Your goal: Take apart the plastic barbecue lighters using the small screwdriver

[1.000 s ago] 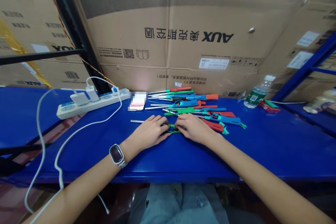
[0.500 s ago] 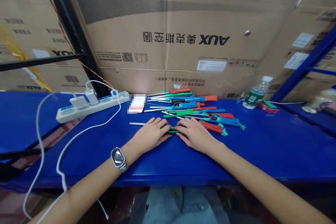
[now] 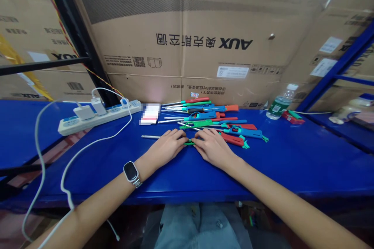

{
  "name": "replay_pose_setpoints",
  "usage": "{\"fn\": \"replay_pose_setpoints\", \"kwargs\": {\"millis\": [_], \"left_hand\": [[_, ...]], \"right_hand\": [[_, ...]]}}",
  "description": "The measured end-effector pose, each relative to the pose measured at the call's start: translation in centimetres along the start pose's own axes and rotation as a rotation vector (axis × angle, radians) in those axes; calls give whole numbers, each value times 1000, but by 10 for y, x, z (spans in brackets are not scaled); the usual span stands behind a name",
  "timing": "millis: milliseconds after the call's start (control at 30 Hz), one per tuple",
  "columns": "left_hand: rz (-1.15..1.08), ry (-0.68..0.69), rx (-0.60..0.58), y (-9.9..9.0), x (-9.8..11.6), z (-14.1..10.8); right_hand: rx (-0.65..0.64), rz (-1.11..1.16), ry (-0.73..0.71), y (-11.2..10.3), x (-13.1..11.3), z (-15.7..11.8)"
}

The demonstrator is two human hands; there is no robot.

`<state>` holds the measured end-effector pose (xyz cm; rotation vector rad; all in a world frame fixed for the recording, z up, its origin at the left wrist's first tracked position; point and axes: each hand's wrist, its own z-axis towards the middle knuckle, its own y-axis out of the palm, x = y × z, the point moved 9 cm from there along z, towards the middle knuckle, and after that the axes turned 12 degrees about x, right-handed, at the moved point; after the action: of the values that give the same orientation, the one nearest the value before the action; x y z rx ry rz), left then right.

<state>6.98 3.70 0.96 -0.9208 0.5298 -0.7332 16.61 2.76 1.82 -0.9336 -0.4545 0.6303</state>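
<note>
The left hand (image 3: 168, 144) and the right hand (image 3: 215, 146) are facing each other to the right of and nearer than the power strip (image 3: 101, 119), each grip pinching the green lighter (image 3: 189, 142) with bent fingers, some fingertips hiding from sight. The lighter is resting at or just above the counter (image 3: 175, 181), its long axis running nearly side to side; its slim, shiny metal rod (image 3: 150, 136) is sticking out past the left hand, pointing left toward the power strip's side, while the right hand is covering the other end. A smooth-faced watch (image 3: 131, 171) with a metal band is circling the left wrist. Farther right of the power strip, a loose heap of lighters (image 3: 201, 123) is lying beyond the hands, mostly glossy plastic with straight metal rods pointing left. A clear, green-labelled bottle (image 3: 277, 107) is standing farthest right of the strip, and a printed brown cardboard carton (image 3: 201, 15) is rising behind it.
</note>
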Motion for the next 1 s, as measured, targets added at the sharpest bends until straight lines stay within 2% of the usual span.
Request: {"fn": "replay_pose_setpoints", "kwargs": {"millis": [233,367,767,900,1000], "left_hand": [[96,47,18,3,3,6],[77,39,-18,9,2,6],[-76,14,-23,2,3,11],[-57,-2,-24,-2,5,13],[-50,4,59,-14,10,21]], "right_hand": [[53,-66,60,1,3,3],[64,-104,87,0,4,3],[-61,-77,148,3,5,-5],[-25,15,175,-8,7,-12],[111,136,268,-31,24,-28]]}}
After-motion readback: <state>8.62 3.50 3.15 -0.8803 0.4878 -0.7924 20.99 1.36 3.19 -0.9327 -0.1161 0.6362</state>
